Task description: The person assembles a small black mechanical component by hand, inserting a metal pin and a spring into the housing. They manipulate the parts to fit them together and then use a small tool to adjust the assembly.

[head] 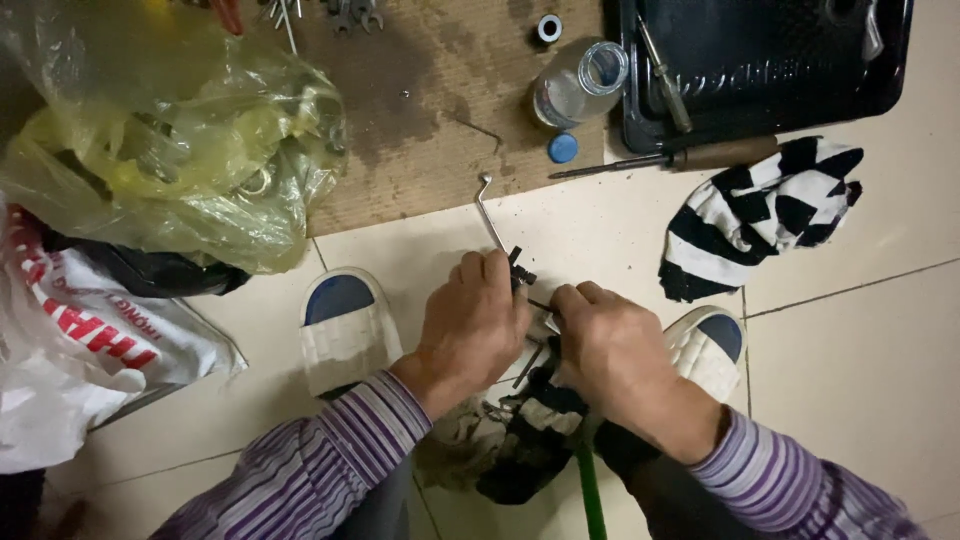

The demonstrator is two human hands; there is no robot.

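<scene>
Yellow plastic bag (170, 140) bulges with metal parts; black tray (765, 60) holds a screwdriver (665, 75).

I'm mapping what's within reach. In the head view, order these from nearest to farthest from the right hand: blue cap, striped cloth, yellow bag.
From the right hand:
1. Striped cloth, up and to its right on the tile.
2. Blue cap, straight up on the brown board, beside the clear bottle.
3. Yellow bag, far across at the upper left, beyond the left hand.
</scene>
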